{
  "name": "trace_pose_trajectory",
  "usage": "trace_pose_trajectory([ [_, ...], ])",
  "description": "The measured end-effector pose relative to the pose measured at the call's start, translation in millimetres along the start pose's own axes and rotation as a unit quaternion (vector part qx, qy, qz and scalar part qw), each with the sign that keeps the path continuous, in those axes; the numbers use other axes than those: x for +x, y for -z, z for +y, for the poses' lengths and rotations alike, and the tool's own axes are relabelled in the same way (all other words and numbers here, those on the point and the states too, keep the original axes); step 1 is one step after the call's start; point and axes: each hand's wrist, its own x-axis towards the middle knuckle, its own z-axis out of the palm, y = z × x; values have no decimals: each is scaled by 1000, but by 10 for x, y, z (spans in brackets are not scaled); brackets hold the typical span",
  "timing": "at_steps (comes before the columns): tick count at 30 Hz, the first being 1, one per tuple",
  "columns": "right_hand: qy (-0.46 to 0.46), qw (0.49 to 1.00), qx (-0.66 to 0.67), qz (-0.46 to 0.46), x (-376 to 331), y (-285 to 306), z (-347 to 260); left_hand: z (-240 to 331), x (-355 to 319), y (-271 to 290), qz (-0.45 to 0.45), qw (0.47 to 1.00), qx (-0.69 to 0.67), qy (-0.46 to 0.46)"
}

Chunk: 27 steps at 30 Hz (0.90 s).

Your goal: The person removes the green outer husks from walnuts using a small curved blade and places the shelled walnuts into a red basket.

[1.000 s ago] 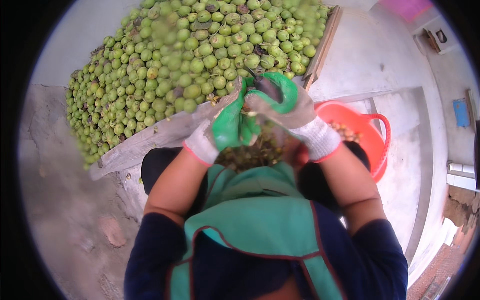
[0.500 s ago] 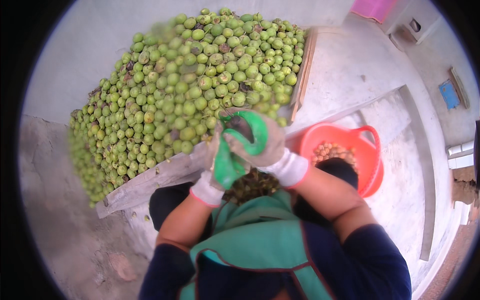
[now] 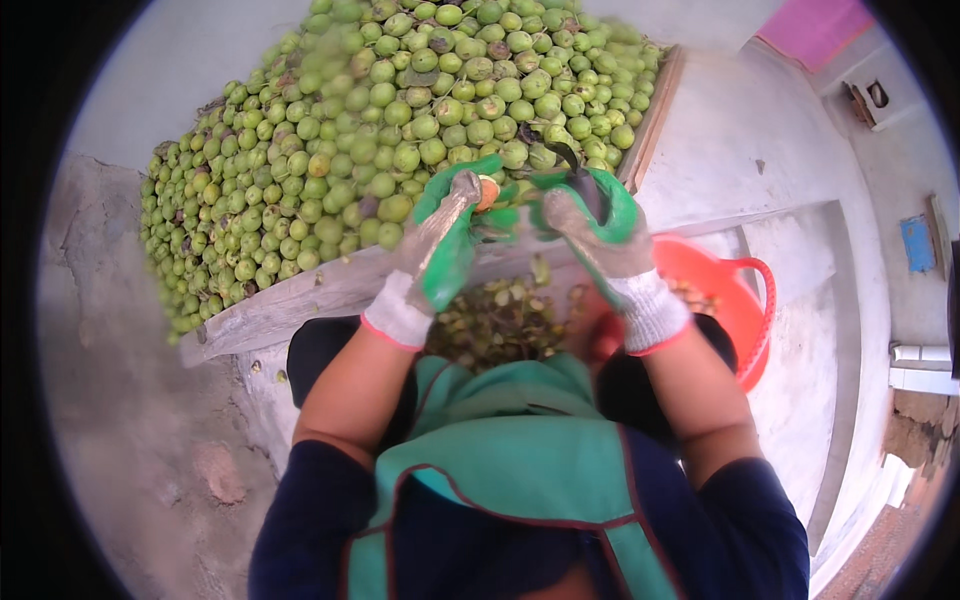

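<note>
Huge pile of green fruit [image 3: 300, 190] filling the far side, easily the biggest thing here. Then a green apron [image 3: 520, 465], a red basket [image 3: 733, 300] off to the right with round brown bits inside, and a heap of scraps [image 3: 500, 320] between the knees. Gloved left hand [image 3: 450, 225] and right hand [image 3: 605, 225] are curled, slightly apart. The right's wrapped round a dark curved-tip tool [image 3: 592, 195]; the left's pinching a small orange-brown nut [image 3: 487, 193] near the fruit.

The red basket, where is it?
In the head view, the red basket is on the right, just past the white cuff at the right grip, partly hidden behind the person's right knee.
</note>
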Motion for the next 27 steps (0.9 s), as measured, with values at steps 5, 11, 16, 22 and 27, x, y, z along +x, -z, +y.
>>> trace_pose_trajectory([
  [5, -229, 898, 370, -70, -88, -179, -210, 229, -168, -186, -15, 875, 433, -216],
  [11, -183, 929, 295, -130, -136, -176, 71, 116, -132, -203, -61, 827, 469, -305],
  [16, 86, 996, -23, -24, 48, -179, 642, 182, -93, -303, -69, 816, 496, -288],
  [22, -134, 983, 122, -31, -29, -332, 113, -172, -148, 63, -8, 547, 690, -473],
  [27, -116, 986, 112, -52, 46, -344, 273, -133, -94, 164, -53, 551, 665, -502],
])
